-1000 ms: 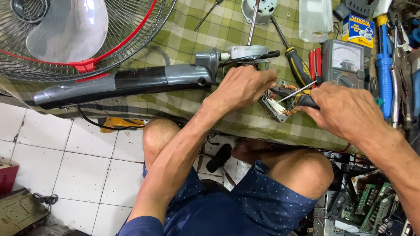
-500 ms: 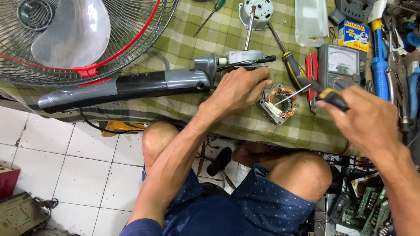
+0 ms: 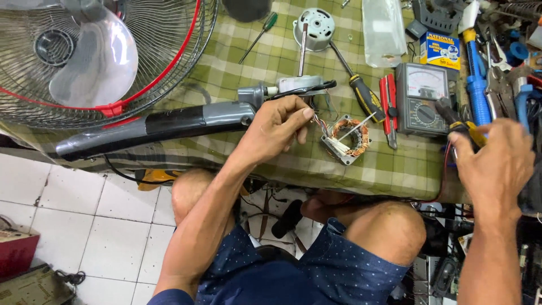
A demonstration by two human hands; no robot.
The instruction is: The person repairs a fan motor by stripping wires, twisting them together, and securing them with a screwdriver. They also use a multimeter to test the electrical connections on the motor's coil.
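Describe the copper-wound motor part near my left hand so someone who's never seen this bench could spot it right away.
Start at the green checked tablecloth and go to its near edge, just right of the left hand. There lies the stator: a square metal frame around a ring of copper windings, with thin wires leading toward the fingers. Unlike the screwdriver and analog multimeter nearby, it is the only copper-coloured ring with a hollow centre.

The stator (image 3: 348, 138) shows glossy copper wire wound in a dull grey metal frame. It lies on a matt green checked cloth (image 3: 271, 62). Left of it, the fan neck (image 3: 164, 124) is smooth grey and glossy black plastic. Far left, the fan guard (image 3: 169, 51) is thin shiny wire around a translucent plastic blade (image 3: 96, 62).
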